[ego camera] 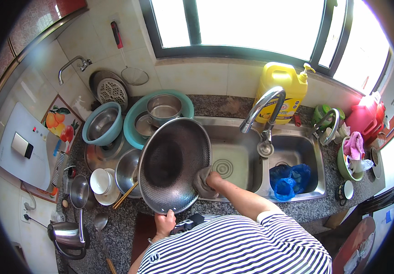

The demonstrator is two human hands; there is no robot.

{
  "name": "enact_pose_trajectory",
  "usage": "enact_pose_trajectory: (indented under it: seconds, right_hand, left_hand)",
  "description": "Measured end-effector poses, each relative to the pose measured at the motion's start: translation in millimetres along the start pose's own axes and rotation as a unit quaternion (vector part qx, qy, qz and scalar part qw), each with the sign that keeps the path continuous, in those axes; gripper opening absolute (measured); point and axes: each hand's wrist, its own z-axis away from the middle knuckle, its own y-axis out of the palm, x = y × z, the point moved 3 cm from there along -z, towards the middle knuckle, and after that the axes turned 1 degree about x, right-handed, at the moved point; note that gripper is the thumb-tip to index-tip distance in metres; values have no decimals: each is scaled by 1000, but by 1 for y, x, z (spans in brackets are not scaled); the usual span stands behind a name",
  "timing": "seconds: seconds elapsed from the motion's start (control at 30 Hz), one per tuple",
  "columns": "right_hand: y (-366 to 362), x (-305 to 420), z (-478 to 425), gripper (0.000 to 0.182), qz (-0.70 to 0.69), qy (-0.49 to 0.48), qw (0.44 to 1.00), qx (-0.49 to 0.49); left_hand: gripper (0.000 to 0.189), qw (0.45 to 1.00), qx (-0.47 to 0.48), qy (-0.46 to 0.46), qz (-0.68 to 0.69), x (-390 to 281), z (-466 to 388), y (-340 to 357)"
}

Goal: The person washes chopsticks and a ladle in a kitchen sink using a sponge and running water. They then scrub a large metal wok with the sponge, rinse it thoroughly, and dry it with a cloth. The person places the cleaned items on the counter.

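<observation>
A large metal wok (169,164) is held tilted over the left edge of the double sink (231,161), its dark inner side facing me. My left hand (165,223) grips the wok at its lower rim, near the counter's front edge. A grey-brown cloth (204,183) is bunched in my right hand (214,179) and pressed against the wok's right side. Shallow water appears to stand in the left basin, behind my right hand. The tap (269,106) arches over the sink; whether water runs is not visible.
Left of the wok are a steel bowl (126,171), chopsticks (125,195), white bowls (100,181), a ladle (80,191), a kettle (67,234) and teal basins (186,102). A blue plastic bag (291,181) lies in the right basin. A yellow jug (279,92) stands behind the sink.
</observation>
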Motion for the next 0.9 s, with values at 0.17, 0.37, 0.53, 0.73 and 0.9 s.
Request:
enact_pose_trajectory:
  seconds: [0.17,0.37,0.53,0.73,0.9]
  right_hand:
    - [-27,10,31,37,157,-33,985,57]
    - [-54,13,61,33,309,-102,938,115]
    - [-56,12,76,28,-179,-20,983,42]
    - [-46,52,38,41,-537,-22,843,-16]
    - [-59,104,16,49,-445,-168,868,-147]
  left_hand:
    - [8,1000,-1,29,-8,6,1,-2]
    - [13,987,-13,107,-121,52,-14,-24]
    - [21,986,-14,101,-129,62,-15,-26]
    - [24,980,20,130,-150,23,-2,-9]
    - [23,954,81,193,-213,1,6,4]
